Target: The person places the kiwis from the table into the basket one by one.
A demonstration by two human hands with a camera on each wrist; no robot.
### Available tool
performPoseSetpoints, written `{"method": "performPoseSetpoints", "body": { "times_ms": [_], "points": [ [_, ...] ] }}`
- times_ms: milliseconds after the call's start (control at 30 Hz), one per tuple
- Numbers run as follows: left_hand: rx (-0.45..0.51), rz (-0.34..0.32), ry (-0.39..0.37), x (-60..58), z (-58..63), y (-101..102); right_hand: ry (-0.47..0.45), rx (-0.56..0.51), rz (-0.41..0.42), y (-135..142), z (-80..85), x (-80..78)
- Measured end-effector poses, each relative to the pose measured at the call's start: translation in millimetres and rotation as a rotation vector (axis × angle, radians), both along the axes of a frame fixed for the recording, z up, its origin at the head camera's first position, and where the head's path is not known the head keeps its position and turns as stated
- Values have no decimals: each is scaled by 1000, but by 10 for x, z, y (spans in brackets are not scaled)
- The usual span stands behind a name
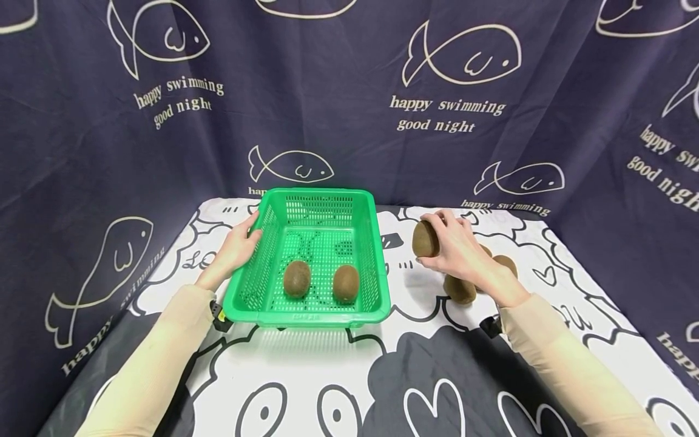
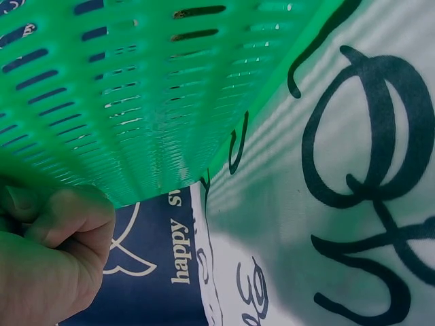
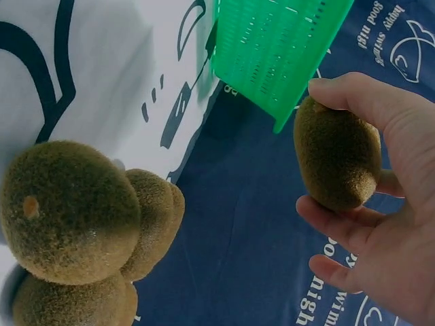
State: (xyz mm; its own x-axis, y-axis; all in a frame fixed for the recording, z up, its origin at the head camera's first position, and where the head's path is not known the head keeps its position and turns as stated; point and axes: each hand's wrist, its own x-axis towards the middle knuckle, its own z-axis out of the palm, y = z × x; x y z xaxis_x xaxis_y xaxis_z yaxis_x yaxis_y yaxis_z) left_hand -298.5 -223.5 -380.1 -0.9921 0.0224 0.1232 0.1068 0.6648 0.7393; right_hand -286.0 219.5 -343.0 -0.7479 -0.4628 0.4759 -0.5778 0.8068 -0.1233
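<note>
Past the nearest sleeves (image 1: 147, 361), with left hand (image 1: 233, 246) curled on the green basket (image 1: 309, 318), see a kiwi (image 1: 425, 239) aloft to its right, pinched end to end in the right hand (image 1: 459, 252), opened just kiwi-wide, probably light, firm, bruisable, best held lightly there.

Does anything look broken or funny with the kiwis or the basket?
Nope, nothing stands out. The basket is upright with two kiwis inside, the left hand holds it, and the right hand grips another kiwi. No spills or damage show.
</note>
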Motion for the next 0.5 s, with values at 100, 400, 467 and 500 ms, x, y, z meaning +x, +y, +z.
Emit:
{"method": "performPoseSetpoints", "body": {
  "times_ms": [100, 400, 467, 500],
  "points": [
    [4, 1, 0, 1, -6, -1, -5, -7, 3, -25, 15, -2],
    [-11, 2, -1, -17, -14, -14, -7, 11, 19, -142, 103, -41],
    [-14, 3, -4, -22, -15, -16, -9, 9, 24, -176, 117, -53],
    [-19, 2, -4, -22, -14, -14, -11, 6, 25, -194, 123, -59]
  ]
}}
